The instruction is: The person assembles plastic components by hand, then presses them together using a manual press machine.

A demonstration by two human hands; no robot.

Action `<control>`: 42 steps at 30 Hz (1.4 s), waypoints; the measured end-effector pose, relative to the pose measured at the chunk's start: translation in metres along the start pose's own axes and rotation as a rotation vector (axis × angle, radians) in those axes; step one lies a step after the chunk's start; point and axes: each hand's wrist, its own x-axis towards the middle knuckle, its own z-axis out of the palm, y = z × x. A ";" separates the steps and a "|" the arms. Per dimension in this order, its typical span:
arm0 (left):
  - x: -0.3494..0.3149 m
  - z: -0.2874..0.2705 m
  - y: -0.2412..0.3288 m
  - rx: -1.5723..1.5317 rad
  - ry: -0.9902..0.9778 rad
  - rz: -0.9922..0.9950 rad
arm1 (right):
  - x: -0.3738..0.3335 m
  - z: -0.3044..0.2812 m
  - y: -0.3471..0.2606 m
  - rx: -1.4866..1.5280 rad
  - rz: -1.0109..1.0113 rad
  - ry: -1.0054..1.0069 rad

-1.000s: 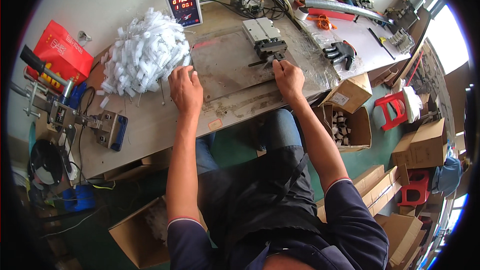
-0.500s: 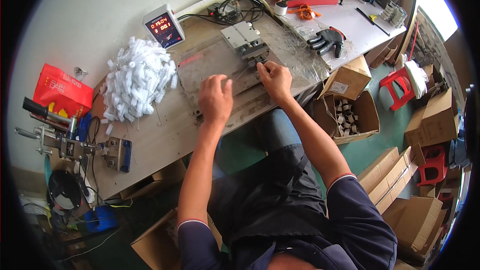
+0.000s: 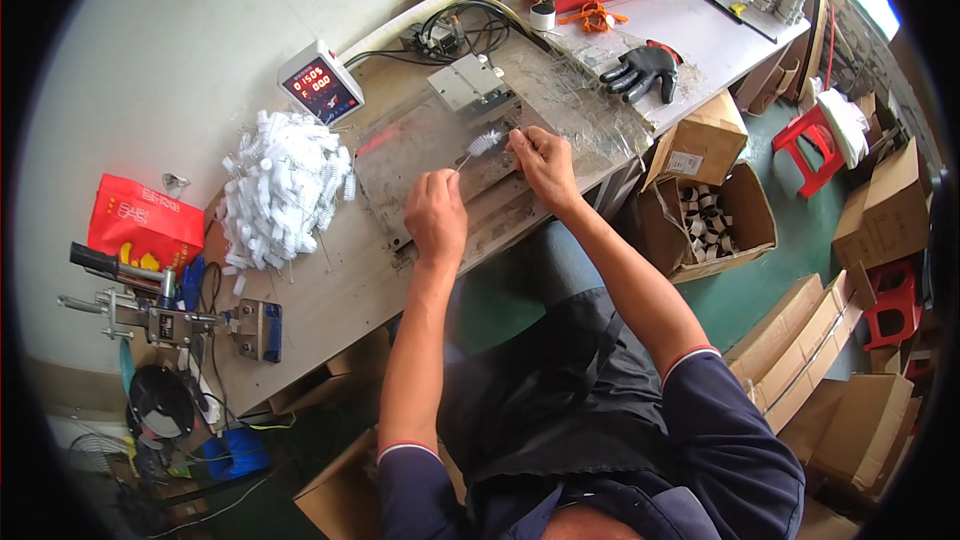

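Note:
Between my two hands is a small white bristle brush [image 3: 485, 143] on a thin wire stem. My left hand [image 3: 436, 210] is closed, pinching the stem's lower end. Just right of the bristles my right hand [image 3: 545, 168] has thumb and forefinger pressed together; what they hold, if anything, is too small to make out. Beyond the brush sits a metal clamp block [image 3: 468, 85] of a small machine, fixed on a worn steel plate [image 3: 400, 145]. A big heap of white wire-stem brushes [image 3: 285, 190] lies to the left of my left hand.
A digital counter box [image 3: 320, 85] stands behind the heap. A hand-lever press [image 3: 170, 320] and a red bag [image 3: 145, 223] are at the left. A black-coated glove [image 3: 643, 73] lies at the right. Cartons, one an open box [image 3: 755, 225] of curled pieces, stand on the floor.
My left hand has closed from loosely open onto the wire stem. The brush now shows between my hands, in front of the clamp block. The counter's display has changed.

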 end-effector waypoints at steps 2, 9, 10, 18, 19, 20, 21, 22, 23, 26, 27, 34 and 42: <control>-0.007 -0.005 0.001 -0.029 0.012 -0.020 | -0.005 -0.002 -0.010 0.138 0.037 -0.098; -0.010 -0.008 0.003 -0.078 0.006 0.069 | -0.018 -0.001 -0.018 0.482 0.224 -0.309; -0.010 -0.008 0.003 -0.077 0.007 0.070 | -0.018 0.000 -0.017 0.505 0.241 -0.284; -0.012 -0.009 0.002 -0.032 -0.003 0.236 | -0.014 0.000 -0.013 0.581 0.234 -0.274; -0.011 -0.009 0.002 -0.030 -0.005 0.236 | -0.013 0.000 -0.012 0.604 0.221 -0.270; -0.011 -0.009 0.003 -0.034 -0.015 0.218 | -0.013 -0.001 -0.011 0.606 0.223 -0.269; -0.011 -0.008 0.003 -0.037 -0.024 0.200 | -0.013 -0.002 -0.009 0.616 0.244 -0.321; -0.010 -0.009 0.005 -0.035 -0.028 0.200 | -0.014 -0.003 -0.009 0.626 0.265 -0.373; -0.009 -0.009 0.006 -0.055 -0.061 0.178 | -0.014 -0.004 -0.009 0.630 0.268 -0.373; -0.007 -0.010 0.012 -0.104 -0.115 0.116 | -0.016 -0.005 -0.011 0.495 0.208 -0.488; -0.006 -0.010 0.014 -0.135 -0.132 0.077 | -0.017 -0.005 -0.012 0.479 0.185 -0.499; -0.003 -0.015 0.011 -0.261 -0.178 -0.050 | -0.012 -0.010 -0.016 0.669 0.228 -0.582; -0.014 -0.007 0.007 -0.236 -0.059 -0.002 | -0.011 -0.003 -0.017 0.466 0.224 -0.573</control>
